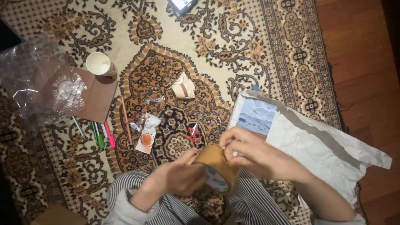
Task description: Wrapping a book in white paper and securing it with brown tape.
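Roll of brown tape held near, over the lap. Left hand wrapped around its side to steady it; right hand pinching at the top edge, fingertips apparently picking for the loose end. Red scissors close by on the carpet, white paper parcel at right.

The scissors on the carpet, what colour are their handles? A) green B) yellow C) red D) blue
C: the scissors lying on the patterned carpet, just beyond the brown tape roll that the left hand and right hand hold, have red handle loops.
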